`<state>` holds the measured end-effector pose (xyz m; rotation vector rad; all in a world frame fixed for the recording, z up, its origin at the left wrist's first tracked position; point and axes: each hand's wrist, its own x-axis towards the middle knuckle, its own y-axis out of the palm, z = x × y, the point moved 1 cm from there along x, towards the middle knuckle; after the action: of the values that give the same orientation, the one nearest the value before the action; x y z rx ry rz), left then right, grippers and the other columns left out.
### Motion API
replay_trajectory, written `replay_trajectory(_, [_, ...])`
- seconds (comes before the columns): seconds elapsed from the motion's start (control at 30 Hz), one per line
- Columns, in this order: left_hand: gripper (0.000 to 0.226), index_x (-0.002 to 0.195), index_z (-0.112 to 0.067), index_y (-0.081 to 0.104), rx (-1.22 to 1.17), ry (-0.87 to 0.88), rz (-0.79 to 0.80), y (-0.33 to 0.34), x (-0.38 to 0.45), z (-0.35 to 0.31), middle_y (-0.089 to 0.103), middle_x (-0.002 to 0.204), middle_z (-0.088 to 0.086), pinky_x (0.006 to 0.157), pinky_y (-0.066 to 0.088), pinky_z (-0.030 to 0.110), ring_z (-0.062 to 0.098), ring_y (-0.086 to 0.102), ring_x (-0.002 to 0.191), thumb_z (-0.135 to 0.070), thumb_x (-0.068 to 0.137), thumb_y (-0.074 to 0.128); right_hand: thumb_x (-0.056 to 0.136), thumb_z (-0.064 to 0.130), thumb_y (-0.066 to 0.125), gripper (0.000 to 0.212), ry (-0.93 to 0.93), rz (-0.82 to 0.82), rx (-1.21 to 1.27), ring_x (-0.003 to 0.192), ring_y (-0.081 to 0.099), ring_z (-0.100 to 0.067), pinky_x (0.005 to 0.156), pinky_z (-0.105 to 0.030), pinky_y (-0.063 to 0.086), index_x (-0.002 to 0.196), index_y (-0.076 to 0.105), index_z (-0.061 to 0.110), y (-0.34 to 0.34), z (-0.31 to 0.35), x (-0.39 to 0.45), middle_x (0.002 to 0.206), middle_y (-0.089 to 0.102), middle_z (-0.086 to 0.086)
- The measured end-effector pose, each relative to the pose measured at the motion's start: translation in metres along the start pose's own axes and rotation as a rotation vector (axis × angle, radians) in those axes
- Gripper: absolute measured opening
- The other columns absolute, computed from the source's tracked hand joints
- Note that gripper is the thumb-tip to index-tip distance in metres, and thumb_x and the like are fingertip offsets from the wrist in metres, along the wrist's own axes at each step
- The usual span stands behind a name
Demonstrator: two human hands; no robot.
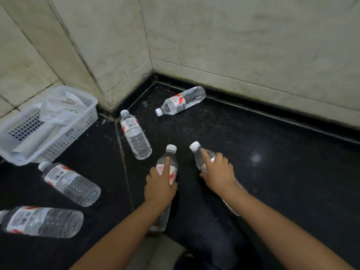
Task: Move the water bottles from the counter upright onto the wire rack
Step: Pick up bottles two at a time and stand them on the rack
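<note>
Black speckled stone forms the tabletop [272, 152], set into a corner of pale tiled walls [233, 36]. Six clear water bottles with white caps lie on their sides across it. One bottle [181, 101] lies near the back wall, and another [135, 135] lies just in front of the corner. Two more lie at the left: one [70, 184] just in front of a white plastic basket [81, 125] holding crumpled paper, and one [41, 221] at the frame's left edge.

In the middle, the left hand [160, 184] grips a bottle [167, 164] around its label, fingers curled, the index finger stretched along it toward the cap. Just beside it, the right hand [219, 171] grips another bottle [200, 156] the same way, index finger pointing toward its cap. Both held bottles lie with their caps pointing away from the person.
</note>
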<state>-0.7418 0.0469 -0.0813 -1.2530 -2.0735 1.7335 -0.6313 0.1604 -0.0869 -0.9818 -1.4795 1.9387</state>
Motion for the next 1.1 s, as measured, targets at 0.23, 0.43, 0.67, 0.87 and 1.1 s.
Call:
replay_trajectory(0.23, [0.078,0.147,-0.029,-0.003,0.104,0.392,-0.029,0.003,0.014,-0.109,0.023,0.139,0.016,0.096,0.041,0.037,0.03,0.038,0.119,-0.036,0.09,0.05,0.089,0.036,0.053,0.074,0.305,-0.165,0.121,0.116,0.043,-0.032,0.095,-0.04,0.041,0.146,0.006,0.025,-0.037,-0.089,-0.027,0.133,0.035,-0.019])
replay_trajectory(0.43, [0.076,0.146,-0.031,0.001,0.116,0.628,-0.022,0.016,-0.016,-0.219,0.026,0.137,0.016,0.096,0.041,0.041,0.033,0.038,0.119,-0.034,0.09,0.051,0.089,0.036,0.053,0.074,0.563,-0.312,0.175,0.115,0.044,-0.035,0.095,-0.042,0.041,0.146,0.007,0.024,-0.071,-0.186,-0.087,0.132,0.035,-0.021])
replay_trajectory(0.67, [0.078,0.147,-0.03,-0.003,0.137,0.868,-0.028,0.065,-0.11,-0.339,0.027,0.136,0.017,0.092,0.043,0.041,0.034,0.039,0.117,-0.034,0.09,0.051,0.088,0.035,0.055,0.071,0.76,-0.518,0.249,0.111,0.045,-0.038,0.091,-0.042,0.042,0.145,0.014,0.022,-0.105,-0.307,-0.195,0.13,0.037,-0.025])
replay_trajectory(0.87, [0.077,0.147,-0.025,-0.002,0.08,0.978,-0.084,0.128,-0.23,-0.456,0.027,0.137,0.019,0.092,0.043,0.042,0.036,0.039,0.118,-0.035,0.091,0.05,0.088,0.034,0.056,0.073,0.786,-0.712,0.264,0.115,0.042,-0.041,0.093,-0.044,0.041,0.145,0.013,0.021,-0.132,-0.429,-0.311,0.133,0.034,-0.025])
replay_trajectory(1.1, [0.076,0.148,-0.023,0.0,-0.018,1.144,-0.154,0.178,-0.361,-0.585,0.029,0.136,0.02,0.093,0.041,0.043,0.038,0.039,0.118,-0.033,0.091,0.05,0.088,0.034,0.056,0.073,0.806,-0.845,0.191,0.114,0.043,-0.041,0.094,-0.043,0.038,0.146,0.015,0.018,-0.166,-0.546,-0.441,0.128,0.037,-0.028])
